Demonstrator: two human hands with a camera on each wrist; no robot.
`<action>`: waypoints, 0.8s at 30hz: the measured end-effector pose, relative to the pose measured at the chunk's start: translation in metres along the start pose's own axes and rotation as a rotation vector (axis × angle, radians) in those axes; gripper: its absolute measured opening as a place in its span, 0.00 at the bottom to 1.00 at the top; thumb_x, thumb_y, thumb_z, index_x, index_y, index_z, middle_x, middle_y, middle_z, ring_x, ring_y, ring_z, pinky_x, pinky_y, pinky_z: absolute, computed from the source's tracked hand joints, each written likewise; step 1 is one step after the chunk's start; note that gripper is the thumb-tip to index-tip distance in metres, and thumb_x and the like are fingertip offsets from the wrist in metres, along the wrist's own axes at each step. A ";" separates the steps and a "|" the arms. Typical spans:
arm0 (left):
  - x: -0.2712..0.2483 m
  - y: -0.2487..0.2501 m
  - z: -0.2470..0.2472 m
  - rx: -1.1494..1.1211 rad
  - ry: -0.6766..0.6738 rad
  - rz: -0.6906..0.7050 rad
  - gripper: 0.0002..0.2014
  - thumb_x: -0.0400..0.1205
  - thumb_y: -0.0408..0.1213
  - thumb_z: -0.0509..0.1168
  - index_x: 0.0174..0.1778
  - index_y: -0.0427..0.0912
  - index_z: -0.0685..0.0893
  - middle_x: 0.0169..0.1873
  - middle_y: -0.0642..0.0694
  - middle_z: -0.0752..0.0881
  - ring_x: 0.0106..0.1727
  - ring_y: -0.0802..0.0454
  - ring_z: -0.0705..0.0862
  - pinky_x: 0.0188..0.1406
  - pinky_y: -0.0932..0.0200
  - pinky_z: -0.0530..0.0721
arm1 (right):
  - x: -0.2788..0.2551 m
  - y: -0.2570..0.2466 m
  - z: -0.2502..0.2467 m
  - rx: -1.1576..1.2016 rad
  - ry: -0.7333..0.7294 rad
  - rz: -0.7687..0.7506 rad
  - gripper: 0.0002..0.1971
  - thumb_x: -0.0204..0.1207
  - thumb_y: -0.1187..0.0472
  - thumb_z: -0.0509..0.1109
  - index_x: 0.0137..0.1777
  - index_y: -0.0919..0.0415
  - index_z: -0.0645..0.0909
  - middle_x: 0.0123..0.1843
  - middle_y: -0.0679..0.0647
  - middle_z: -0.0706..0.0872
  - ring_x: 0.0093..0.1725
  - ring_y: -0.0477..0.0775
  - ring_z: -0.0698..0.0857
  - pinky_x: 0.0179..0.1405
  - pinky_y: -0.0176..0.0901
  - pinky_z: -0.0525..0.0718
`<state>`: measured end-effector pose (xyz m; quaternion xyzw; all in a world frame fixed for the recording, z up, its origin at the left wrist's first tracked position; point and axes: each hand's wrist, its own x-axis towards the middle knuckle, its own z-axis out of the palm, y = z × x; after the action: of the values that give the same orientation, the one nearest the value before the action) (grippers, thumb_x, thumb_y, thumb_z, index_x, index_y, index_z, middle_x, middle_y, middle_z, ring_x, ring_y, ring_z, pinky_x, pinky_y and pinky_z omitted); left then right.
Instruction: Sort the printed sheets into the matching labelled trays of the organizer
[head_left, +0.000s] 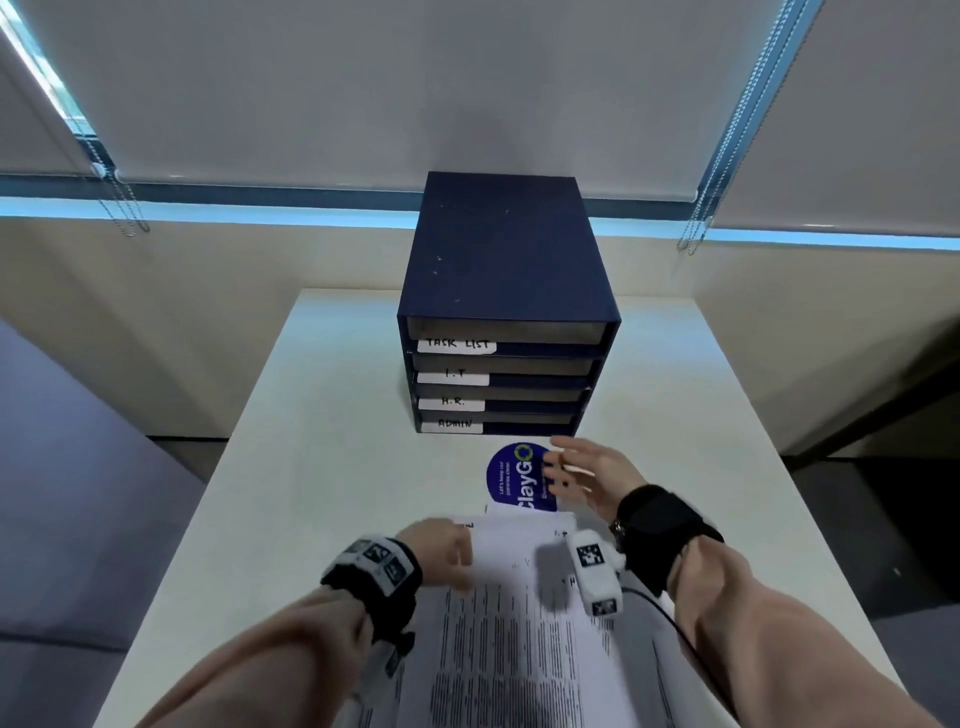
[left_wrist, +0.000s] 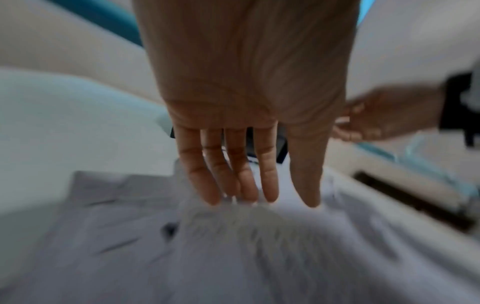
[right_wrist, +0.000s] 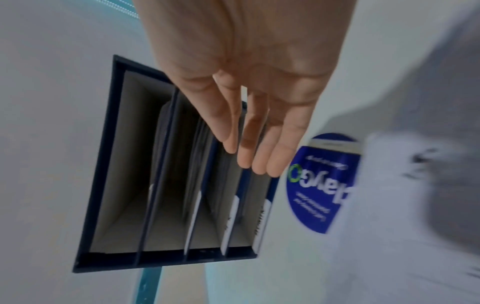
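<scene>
The dark blue organizer (head_left: 498, 260) stands at the back of the white table (head_left: 322, 467). Its four trays are labelled TASK LIST (head_left: 457, 344), I.T, H.R. and ADMIN, top to bottom. Printed sheets (head_left: 519, 623) lie at the near edge. My left hand (head_left: 452, 551) rests on their top left corner. In the left wrist view the left hand (left_wrist: 262, 193) has straight fingers whose tips touch the sheets (left_wrist: 233, 257). My right hand (head_left: 563, 465) hovers open and holds nothing, just in front of the ADMIN tray. The right wrist view shows the right hand (right_wrist: 252, 162) before the organizer's (right_wrist: 116, 185) trays.
A round blue sticker (head_left: 511, 478) lies on the table between the sheets and the organizer, seen also as the sticker (right_wrist: 319, 185) in the right wrist view. A purple seat (head_left: 78, 493) sits left of the table. Blinds with bead chains (head_left: 119, 202) hang behind.
</scene>
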<state>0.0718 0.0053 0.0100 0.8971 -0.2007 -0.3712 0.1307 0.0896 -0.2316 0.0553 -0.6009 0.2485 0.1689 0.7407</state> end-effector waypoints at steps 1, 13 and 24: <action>-0.001 -0.005 0.010 0.109 -0.012 -0.022 0.23 0.73 0.51 0.74 0.60 0.44 0.80 0.59 0.44 0.81 0.60 0.46 0.79 0.55 0.55 0.77 | -0.006 0.009 -0.007 -0.015 0.017 0.013 0.13 0.82 0.72 0.60 0.63 0.66 0.80 0.51 0.63 0.87 0.46 0.60 0.86 0.47 0.52 0.89; -0.023 -0.011 -0.025 -1.170 0.398 0.043 0.16 0.75 0.38 0.75 0.54 0.35 0.85 0.52 0.35 0.89 0.58 0.38 0.87 0.67 0.38 0.79 | -0.065 0.056 -0.029 -0.115 0.011 0.032 0.16 0.77 0.62 0.72 0.63 0.52 0.75 0.51 0.50 0.85 0.55 0.54 0.82 0.67 0.54 0.76; -0.022 -0.014 -0.083 -1.185 0.482 0.020 0.22 0.88 0.48 0.53 0.70 0.36 0.78 0.64 0.40 0.84 0.66 0.42 0.82 0.74 0.43 0.72 | -0.057 0.044 -0.015 -0.095 -0.118 -0.041 0.20 0.80 0.73 0.64 0.72 0.70 0.74 0.68 0.65 0.83 0.70 0.68 0.79 0.78 0.61 0.70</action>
<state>0.1214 0.0350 0.0756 0.7291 0.0653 -0.2059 0.6495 0.0165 -0.2339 0.0501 -0.6292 0.1839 0.2004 0.7281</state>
